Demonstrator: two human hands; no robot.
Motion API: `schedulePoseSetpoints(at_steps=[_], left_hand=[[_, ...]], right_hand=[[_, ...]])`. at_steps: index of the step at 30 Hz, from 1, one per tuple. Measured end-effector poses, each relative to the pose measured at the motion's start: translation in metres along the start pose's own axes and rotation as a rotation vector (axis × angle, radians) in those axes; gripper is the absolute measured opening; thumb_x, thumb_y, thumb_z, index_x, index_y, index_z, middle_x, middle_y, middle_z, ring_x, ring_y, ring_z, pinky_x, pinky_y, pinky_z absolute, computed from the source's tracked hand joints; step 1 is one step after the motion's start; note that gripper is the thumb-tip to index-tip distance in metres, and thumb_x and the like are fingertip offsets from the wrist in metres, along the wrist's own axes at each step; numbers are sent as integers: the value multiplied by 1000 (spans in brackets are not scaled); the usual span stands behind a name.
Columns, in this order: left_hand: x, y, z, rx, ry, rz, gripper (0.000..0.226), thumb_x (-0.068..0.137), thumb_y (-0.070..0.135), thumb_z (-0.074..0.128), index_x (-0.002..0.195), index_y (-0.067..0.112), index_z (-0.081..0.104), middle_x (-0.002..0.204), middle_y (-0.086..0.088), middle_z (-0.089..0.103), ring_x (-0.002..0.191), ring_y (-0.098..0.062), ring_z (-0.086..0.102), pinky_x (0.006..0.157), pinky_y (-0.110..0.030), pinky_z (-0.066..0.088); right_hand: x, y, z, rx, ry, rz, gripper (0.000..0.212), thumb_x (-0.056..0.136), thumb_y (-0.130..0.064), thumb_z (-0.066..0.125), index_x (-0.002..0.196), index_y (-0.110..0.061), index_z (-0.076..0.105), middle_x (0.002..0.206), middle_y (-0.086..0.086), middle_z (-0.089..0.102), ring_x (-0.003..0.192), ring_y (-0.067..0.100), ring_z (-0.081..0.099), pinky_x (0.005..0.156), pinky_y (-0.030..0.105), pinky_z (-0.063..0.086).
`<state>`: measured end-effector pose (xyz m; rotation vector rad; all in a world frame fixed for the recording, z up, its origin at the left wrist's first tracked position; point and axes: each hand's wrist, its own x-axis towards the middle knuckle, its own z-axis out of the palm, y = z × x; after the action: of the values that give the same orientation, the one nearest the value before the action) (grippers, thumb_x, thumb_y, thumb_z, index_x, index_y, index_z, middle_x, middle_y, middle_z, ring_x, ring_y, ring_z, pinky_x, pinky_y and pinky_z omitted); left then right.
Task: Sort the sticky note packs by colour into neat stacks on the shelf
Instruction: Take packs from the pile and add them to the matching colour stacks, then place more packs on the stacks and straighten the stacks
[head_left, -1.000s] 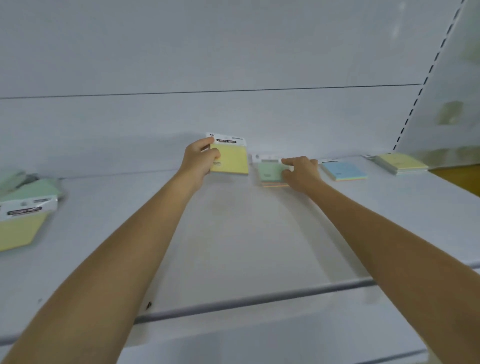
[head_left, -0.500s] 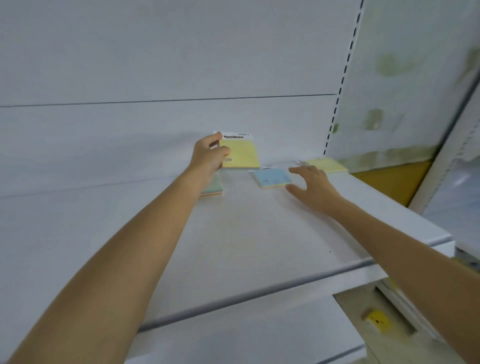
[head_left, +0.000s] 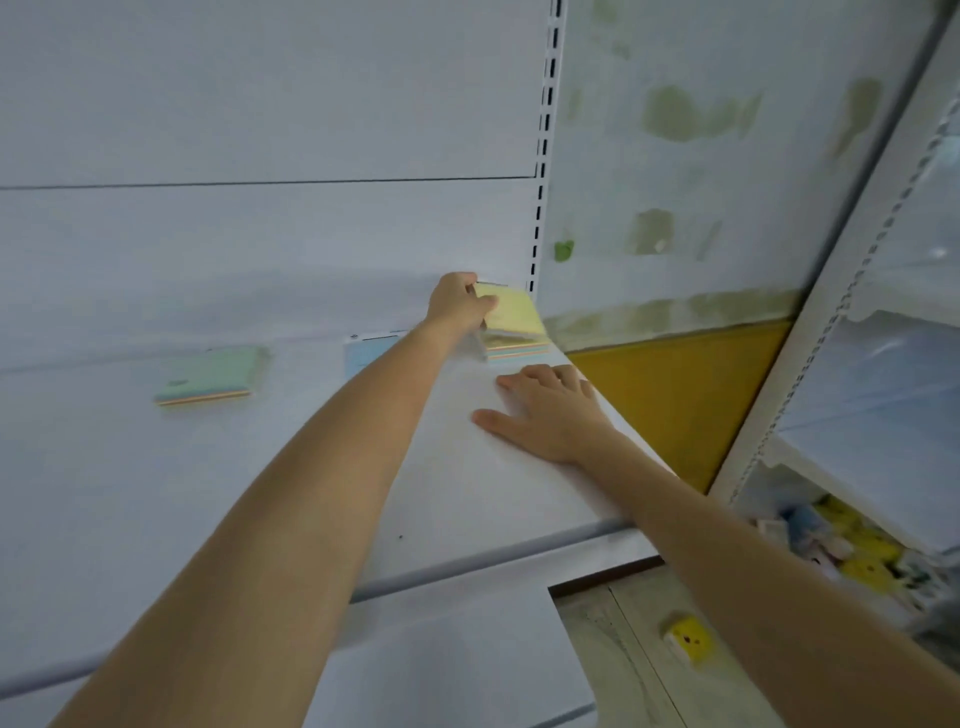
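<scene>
Head view: the green pack (head_left: 210, 375) and blue pack (head_left: 363, 358) lie flat on the shelf (head_left: 156, 493). Your left grip (head_left: 460, 306), pinching the yellow pack (head_left: 511, 312), has carried it right to just above the yellow-topped stack (head_left: 517, 347), so placing looks next. The pack is tilted, header toward the back panel, long axis front-to-back. Your right grip (head_left: 550, 410) lies flat, empty.

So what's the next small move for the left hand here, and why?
Probably lower the yellow pack flat onto the yellow-topped stack and let go. The left hand holds it tilted just above that stack at the right end of the shelf, and the colours match. The right hand rests flat on the shelf.
</scene>
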<state>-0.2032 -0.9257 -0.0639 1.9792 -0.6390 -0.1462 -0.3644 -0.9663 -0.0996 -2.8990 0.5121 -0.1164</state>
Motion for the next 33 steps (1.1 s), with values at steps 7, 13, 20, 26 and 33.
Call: schedulePoseSetpoints(at_steps=[7,13,20,26,33], left_hand=[[-4,-18,13,266,-61,51,37,83,36,56,115,19,65,130,-13,57,125,-28,48,108,-36,37],[-9,-26,17,306,-132,94,48,83,41,63,121,12,61,130,-16,55,123,-31,50,108,-39,38],[-26,-17,-17,477,-27,142,48,92,46,43,133,24,49,149,-14,33,141,-28,23,115,-37,20],[-66,-30,-115,692,121,165,48,95,44,36,138,22,42,148,-5,37,138,-28,28,110,-40,29],[-156,-89,-269,811,258,26,50,96,45,32,139,20,38,142,-8,47,135,-30,33,107,-43,33]], right_hand=[[4,4,2,21,14,-19,64,82,-67,36,131,-27,42,142,5,36,134,29,24,110,41,17],[4,5,2,29,18,-20,64,82,-67,36,131,-26,43,140,7,38,133,30,25,109,40,18],[-2,1,-2,41,87,-28,65,81,-64,42,133,-26,42,143,6,38,134,28,29,110,40,22],[-3,-53,-4,19,130,-152,59,85,-54,47,136,-24,40,142,6,41,133,27,33,109,38,26],[-13,-227,22,94,101,-411,56,88,-52,45,136,-23,41,141,7,43,131,28,37,108,40,27]])
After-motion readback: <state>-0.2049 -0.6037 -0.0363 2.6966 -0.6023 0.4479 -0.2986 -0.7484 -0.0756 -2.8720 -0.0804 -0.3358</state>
